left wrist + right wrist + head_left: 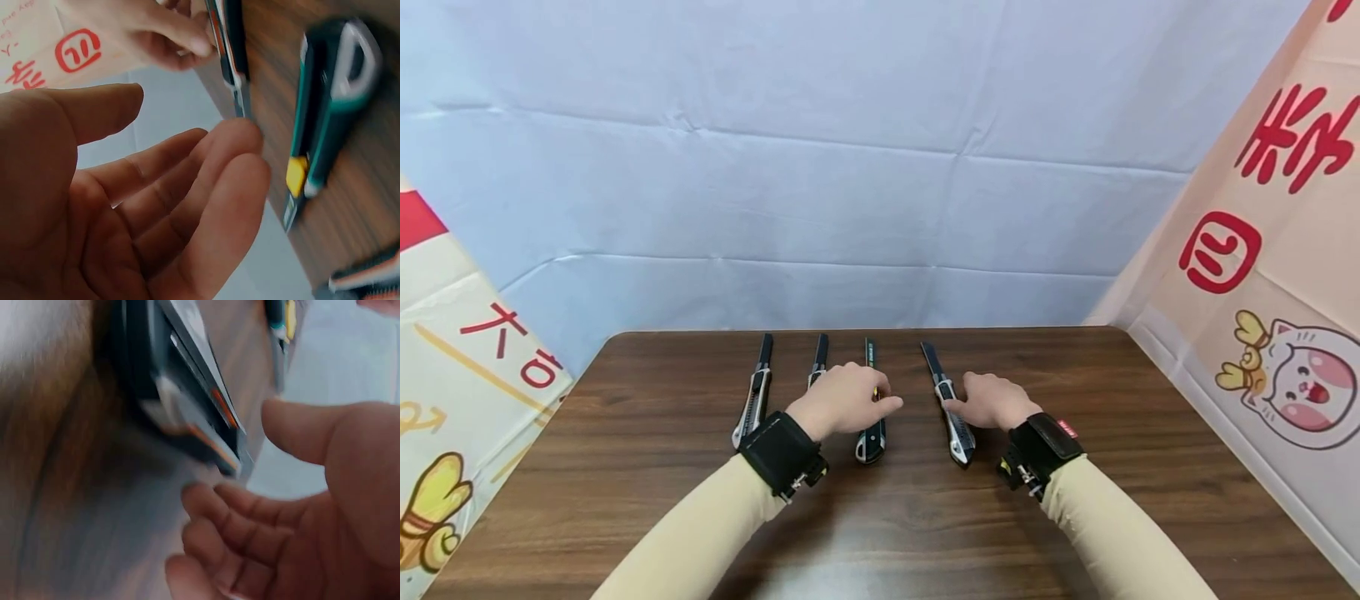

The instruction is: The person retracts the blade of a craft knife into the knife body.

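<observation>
Several snap-off utility knives lie in a row on the table, blade ends away from me. My left hand (846,398) hovers between the second knife (820,360), partly covered by it, and a black-and-green knife (871,440) with a yellow slider. Its fingers are loosely bent around nothing, as the left wrist view shows. At the right end lies a grey-and-black knife (957,429), slanted. Close beside it is my right hand (992,402), thumb overlapping its handle in the head view. In the right wrist view this hand's fingers are relaxed and spread apart from the thumb, holding nothing.
A silver-and-black knife (752,408) lies at the left end of the row. The dark wooden table (647,433) ends at a pale blue cloth backdrop (820,208). Printed sheets with red characters hang at the left (467,367) and right (1285,250).
</observation>
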Tool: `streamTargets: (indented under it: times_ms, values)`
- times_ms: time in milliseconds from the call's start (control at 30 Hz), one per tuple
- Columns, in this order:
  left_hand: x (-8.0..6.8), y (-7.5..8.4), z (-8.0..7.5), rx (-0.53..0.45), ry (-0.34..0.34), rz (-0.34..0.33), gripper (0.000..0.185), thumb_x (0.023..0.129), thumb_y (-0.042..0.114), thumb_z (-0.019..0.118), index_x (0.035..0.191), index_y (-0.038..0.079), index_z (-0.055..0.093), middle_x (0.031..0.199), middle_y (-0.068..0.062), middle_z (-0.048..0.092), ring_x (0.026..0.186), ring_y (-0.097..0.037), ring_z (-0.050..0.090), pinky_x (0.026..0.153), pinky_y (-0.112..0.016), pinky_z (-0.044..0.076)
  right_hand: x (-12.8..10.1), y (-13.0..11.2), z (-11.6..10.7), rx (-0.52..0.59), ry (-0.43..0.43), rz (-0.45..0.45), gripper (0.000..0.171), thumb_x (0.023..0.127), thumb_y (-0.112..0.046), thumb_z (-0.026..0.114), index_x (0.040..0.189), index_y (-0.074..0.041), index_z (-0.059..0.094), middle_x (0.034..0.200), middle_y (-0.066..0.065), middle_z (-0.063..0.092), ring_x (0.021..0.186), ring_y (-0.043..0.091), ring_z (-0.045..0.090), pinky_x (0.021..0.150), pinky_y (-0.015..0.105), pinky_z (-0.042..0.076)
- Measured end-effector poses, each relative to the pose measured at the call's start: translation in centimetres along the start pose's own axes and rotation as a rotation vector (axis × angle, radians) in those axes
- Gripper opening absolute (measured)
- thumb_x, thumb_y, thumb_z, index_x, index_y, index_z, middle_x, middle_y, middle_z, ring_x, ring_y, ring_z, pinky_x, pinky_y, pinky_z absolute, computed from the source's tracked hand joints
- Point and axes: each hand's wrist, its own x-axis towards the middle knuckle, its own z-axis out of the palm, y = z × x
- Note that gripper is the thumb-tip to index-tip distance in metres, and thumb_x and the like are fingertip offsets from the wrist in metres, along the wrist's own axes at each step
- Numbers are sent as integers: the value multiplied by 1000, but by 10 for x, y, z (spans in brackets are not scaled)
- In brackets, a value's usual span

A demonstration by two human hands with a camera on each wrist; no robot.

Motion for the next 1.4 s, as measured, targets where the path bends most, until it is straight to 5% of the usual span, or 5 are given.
streamTargets:
  times_ms: [333, 567, 800, 1233, 1400]
  values:
    - [3, 13, 16, -40, -53, -1, 33, 98, 42, 55, 112, 17, 71, 95, 2, 72, 74, -10, 64, 66, -27, 52, 7, -17, 18, -65, 28, 107, 61, 93, -53, 58, 121, 1, 56, 93, 14, 62, 71, 26, 59, 59, 37, 47]
    - [2, 14, 26, -56, -57, 18, 32, 98, 42, 55, 107, 17, 73, 84, 6, 70, 66, -5, 59, 64, -25, 49, 13, -13, 26, -41, 51, 116, 37, 91, -46, 62, 82, -10, 62, 75, 7, 60, 62, 23, 57, 52, 32, 43]
    - [0, 17, 33, -136, -115, 15, 32, 99, 41, 55, 104, 15, 72, 53, 5, 58, 48, -9, 55, 58, -24, 47, 12, -10, 27, -14, 84, 102, 36, 87, -44, 63, 73, -11, 61, 69, 6, 59, 58, 21, 55, 48, 30, 39]
    - [2, 24, 44, -251, -155, 34, 34, 99, 40, 55, 88, 13, 72, 67, 1, 70, 49, -11, 62, 52, -23, 48, -1, -17, 11, 196, 156, 10, 37, 84, -47, 61, 64, -17, 54, 55, -5, 40, 52, 15, 44, 46, 27, 28]
    - [2, 27, 53, -390, -162, 3, 37, 98, 41, 54, 86, 10, 72, 67, -1, 71, 53, -18, 66, 50, -26, 52, -7, -19, 4, 262, 160, -13, 39, 86, -49, 59, 67, -15, 53, 57, -5, 38, 53, 14, 40, 47, 25, 26]
